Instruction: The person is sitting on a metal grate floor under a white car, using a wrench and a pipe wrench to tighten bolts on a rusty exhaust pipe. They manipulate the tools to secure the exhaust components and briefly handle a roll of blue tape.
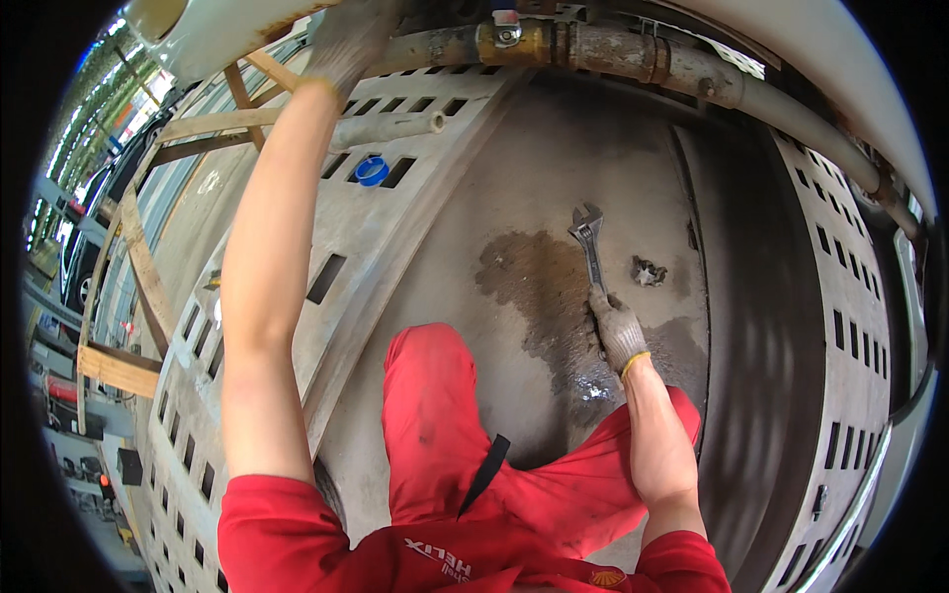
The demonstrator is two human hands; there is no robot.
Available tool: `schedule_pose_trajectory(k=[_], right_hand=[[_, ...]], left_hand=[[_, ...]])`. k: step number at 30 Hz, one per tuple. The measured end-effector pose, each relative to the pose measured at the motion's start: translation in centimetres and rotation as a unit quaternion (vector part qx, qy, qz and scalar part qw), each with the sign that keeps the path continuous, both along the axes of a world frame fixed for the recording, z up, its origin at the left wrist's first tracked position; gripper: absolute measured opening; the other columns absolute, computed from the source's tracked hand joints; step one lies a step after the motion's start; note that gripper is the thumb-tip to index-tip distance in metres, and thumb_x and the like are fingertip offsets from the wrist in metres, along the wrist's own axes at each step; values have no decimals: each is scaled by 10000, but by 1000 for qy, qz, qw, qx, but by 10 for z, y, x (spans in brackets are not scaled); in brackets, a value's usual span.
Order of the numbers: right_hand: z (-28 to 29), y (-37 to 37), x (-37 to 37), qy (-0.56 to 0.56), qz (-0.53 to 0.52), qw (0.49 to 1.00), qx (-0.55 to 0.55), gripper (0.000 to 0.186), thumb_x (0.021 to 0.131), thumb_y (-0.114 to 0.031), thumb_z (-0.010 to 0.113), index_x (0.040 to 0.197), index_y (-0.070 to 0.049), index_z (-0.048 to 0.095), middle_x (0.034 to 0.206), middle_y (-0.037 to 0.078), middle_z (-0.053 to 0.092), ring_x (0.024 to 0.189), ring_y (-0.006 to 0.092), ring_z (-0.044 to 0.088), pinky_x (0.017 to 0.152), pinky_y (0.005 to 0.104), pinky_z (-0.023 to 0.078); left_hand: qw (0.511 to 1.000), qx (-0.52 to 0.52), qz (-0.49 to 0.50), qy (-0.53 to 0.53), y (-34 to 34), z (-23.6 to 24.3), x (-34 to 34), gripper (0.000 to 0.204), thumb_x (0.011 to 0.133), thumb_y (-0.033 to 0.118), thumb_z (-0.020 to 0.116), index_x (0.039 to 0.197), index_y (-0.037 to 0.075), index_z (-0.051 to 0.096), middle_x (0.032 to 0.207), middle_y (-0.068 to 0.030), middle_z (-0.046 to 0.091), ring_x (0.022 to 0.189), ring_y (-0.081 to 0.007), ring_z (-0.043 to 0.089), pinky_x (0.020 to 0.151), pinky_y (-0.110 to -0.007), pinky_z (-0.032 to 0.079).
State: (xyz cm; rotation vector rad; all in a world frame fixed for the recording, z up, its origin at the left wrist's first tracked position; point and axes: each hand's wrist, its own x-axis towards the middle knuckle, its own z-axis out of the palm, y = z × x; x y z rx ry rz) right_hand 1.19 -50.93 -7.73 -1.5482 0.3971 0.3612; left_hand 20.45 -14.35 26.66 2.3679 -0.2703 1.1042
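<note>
My right hand (620, 333), in a grey work glove with a yellow cuff, is closed round the handle of an adjustable wrench (587, 237). The wrench's jaw points away from me, above the concrete floor. Stretched up and forward, my gloved left hand (348, 51) is at the left end of a stained pipe (613, 51) under the vehicle. Motion blur smears its fingers, so whether it grips anything is unclear. A valve-like fitting (507, 36) with a coloured handle sits on the pipe, right of that hand.
A round blue plastic piece (372, 171) and a grey tube (390, 128) lie on the slotted metal ramp (326, 279) at left. A wet brown patch (539, 282) and a small crumpled scrap (647, 271) mark the floor. Another slotted ramp (840, 366) runs along the right; wooden framing (148, 267) stands left.
</note>
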Motion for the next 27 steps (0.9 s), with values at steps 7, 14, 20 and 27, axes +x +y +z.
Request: schedule_pose_trajectory(k=[7,14,20,27], right_hand=[[-41,13,30,-37,30,997,-55,566,1021,-530,677,1207,4,714,755,43,663,567,136,582,505,334,442],[-5,27,25,28,24,999,32,408,1034,-533,662,986,-127,659,710,-2,626,466,125,523,397,302,399],[0,31,23,47,17,999,10,418,1020,-538,681,1018,-120,689,715,-3,632,496,131,537,412,307,402],[-1,32,21,19,36,999,13,435,1028,-531,672,976,-100,677,683,10,608,471,136,522,405,320,400]], left_hand=[[897,-423,123,36,139,-108,-73,722,950,551,758,1430,29,626,1392,-177,646,1165,-265,665,996,-403,548],[748,-652,38,112,60,-146,-43,631,937,417,819,1355,1,596,1129,-118,664,923,-263,705,722,-396,640],[780,-619,85,33,54,-156,-30,540,922,248,840,1274,-70,583,1163,-195,667,965,-270,728,670,-370,675],[665,-737,-106,54,42,-175,-54,724,976,330,790,1464,-27,392,1249,-181,635,1027,-317,708,858,-460,648]])
